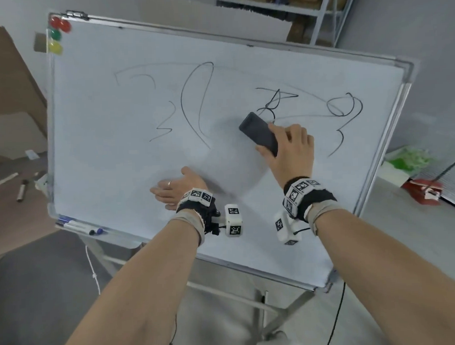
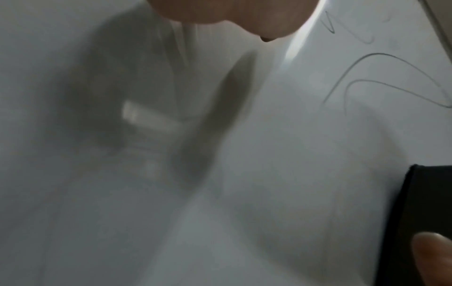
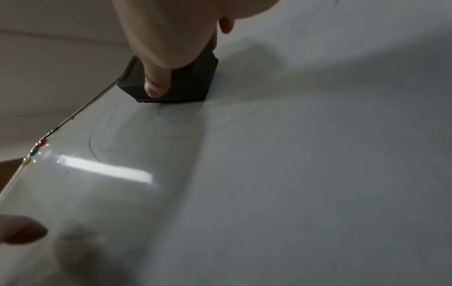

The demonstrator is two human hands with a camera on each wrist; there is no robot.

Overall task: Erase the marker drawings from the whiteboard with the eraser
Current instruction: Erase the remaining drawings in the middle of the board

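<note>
Head view: whiteboard (image 1: pixel 104 156) on a stand, tilted, marker drawings (image 1: pixel 193 104) w/ most strokes still on it. Right hand (image 1: pixel 288 149) grips the black eraser (image 1: pixel 258 133), fingers curled over its long sides, pad flat on the board approx centre, just at 7 o'clock of the middle scribble. Left hand (image 1: pixel 179 188) lies flat on the lower board at 8 o'clock from the eraser, fingers straight, holding nothing, prob bracing. Right wrist view: thumb (image 3: pixel 156 81) pressed on eraser side, felt edge touching the surface. Progress, my read: early. Lower half looks bare, but the loops and zigzag at 10 o'clock, the scribble at 1 o'clock and the curls at 3 o'clock all remain, plus faint long arcs across the top. Nearly everything left to wipe. Coloured magnets (image 1: pixel 57 33) top-left corner, markers (image 1: pixel 81 226) on the tray at bottom-left.
</note>
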